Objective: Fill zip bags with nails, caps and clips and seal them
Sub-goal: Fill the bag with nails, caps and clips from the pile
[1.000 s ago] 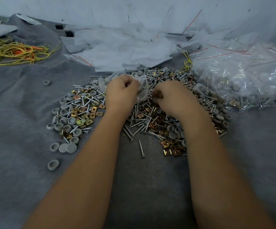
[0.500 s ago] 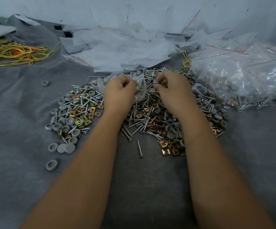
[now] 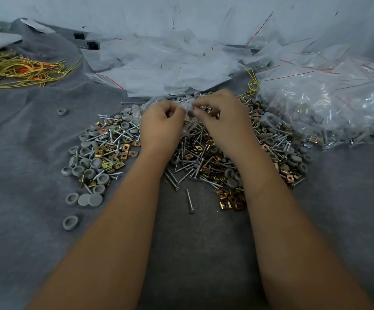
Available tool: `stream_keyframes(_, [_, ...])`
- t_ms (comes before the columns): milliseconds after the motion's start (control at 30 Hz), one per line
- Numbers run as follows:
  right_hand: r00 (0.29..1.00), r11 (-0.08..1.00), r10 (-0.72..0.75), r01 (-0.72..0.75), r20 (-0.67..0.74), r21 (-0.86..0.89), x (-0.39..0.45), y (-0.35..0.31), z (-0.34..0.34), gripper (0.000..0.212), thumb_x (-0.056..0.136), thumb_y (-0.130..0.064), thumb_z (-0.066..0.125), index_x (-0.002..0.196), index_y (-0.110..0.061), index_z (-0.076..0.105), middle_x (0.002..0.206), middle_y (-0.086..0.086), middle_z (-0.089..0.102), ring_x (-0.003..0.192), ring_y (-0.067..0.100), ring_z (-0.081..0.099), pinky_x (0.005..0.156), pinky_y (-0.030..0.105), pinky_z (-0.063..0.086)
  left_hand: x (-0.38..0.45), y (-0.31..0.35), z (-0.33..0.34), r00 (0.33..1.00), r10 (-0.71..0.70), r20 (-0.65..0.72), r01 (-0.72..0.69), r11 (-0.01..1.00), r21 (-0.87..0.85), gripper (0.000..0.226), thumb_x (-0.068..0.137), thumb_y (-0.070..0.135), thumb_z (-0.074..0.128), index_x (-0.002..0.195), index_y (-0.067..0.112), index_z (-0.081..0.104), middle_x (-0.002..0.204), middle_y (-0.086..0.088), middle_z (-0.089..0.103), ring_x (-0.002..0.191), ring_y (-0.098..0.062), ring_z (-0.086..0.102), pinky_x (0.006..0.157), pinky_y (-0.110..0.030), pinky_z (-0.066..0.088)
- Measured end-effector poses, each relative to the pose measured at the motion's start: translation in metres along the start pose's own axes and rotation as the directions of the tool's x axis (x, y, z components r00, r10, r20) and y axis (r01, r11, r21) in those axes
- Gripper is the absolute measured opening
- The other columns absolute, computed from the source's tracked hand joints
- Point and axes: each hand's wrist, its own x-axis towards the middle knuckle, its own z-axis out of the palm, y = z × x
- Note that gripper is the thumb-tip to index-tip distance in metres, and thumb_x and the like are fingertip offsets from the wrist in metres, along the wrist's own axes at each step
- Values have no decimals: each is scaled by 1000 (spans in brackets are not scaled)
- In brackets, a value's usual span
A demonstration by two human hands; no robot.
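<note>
A mixed heap of silver nails (image 3: 188, 168), grey caps (image 3: 87, 168) and brass clips (image 3: 228, 198) lies on the grey cloth. Above its far side I hold a small clear zip bag (image 3: 187, 108) between both hands. My left hand (image 3: 161, 128) grips the bag's left edge with curled fingers. My right hand (image 3: 224, 117) pinches something small and grey at the bag's mouth; the bag's contents are hard to make out.
Empty zip bags (image 3: 159, 66) are strewn behind the heap. Filled bags (image 3: 329, 108) pile up at the right. Yellow and orange wire ties (image 3: 18, 70) lie far left. Stray caps (image 3: 70, 222) sit on the grey cloth (image 3: 24, 242) left of the heap.
My right hand lifted from the heap and moved up and left to the bag's mouth. The left hand stayed on the bag.
</note>
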Motion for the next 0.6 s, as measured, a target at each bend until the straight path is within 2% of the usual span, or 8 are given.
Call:
stream_keyframes(100, [993, 989, 112, -106, -45, 103, 1, -1, -11, 19, 93, -20, 58, 104, -31, 69, 95, -10, 63, 80, 6, 59, 75, 29, 51, 1, 0, 0, 1000, 1, -31, -2, 1000, -7, 20, 90, 18, 56, 72, 17, 65, 47, 10, 42, 41, -1, 34, 43, -20, 30])
stream_keyframes(200, [970, 967, 244, -243, 3, 71, 1, 1, -24, 34, 84, -3, 48, 80, -30, 69, 82, -3, 68, 52, 8, 50, 52, 28, 44, 1, 0, 0, 999, -7, -46, 6, 1000, -15, 21, 90, 18, 56, 71, 16, 63, 47, 12, 43, 41, 0, 34, 43, -18, 31])
stream_keyframes(300, [940, 950, 313, -311, 133, -35, 2, 0, -36, 40, 74, 5, 44, 61, -24, 69, 71, -9, 65, 54, 7, 49, 52, 22, 38, 1, 1, -1, 999, -10, -39, 10, 1000, -25, 27, 90, 18, 56, 64, 25, 58, 47, 12, 42, 42, -1, 34, 45, -19, 32])
stream_keyframes(367, [910, 943, 330, -308, 251, -123, 2, 0, -41, 37, 78, 3, 50, 64, -23, 72, 58, -17, 59, 52, 0, 48, 49, 18, 37, 1, 2, -2, 999, -6, -33, 5, 1000, -17, 28, 91, 17, 57, 64, 25, 57, 48, 11, 43, 41, 0, 35, 45, -19, 32])
stream_keyframes(433, [889, 944, 316, -260, 332, -204, 2, -2, -41, 28, 81, -3, 56, 74, -22, 75, 61, -17, 59, 50, -2, 51, 45, 13, 35, 1, 2, -2, 1000, -5, -28, 5, 1000, -6, 24, 91, 18, 57, 67, 23, 59, 49, 11, 43, 41, 0, 35, 44, -19, 32])
stream_keyframes(500, [889, 938, 300, -209, 345, -276, 1, -2, -40, 25, 83, -4, 61, 81, -25, 74, 74, -12, 64, 64, 0, 57, 53, 15, 42, 0, 2, -2, 1000, -6, -22, 6, 1000, 3, 20, 91, 19, 57, 72, 22, 63, 50, 10, 44, 40, 0, 36, 43, -17, 32])
stream_keyframes(600, [894, 905, 307, -168, 326, -391, 0, -1, -34, 26, 83, -3, 64, 93, -25, 75, 92, -2, 70, 84, 18, 66, 79, 33, 56, 1, 2, -1, 1000, -5, -16, 5, 1000, 6, 22, 91, 18, 58, 70, 25, 62, 51, 10, 45, 40, 0, 36, 41, -15, 32])
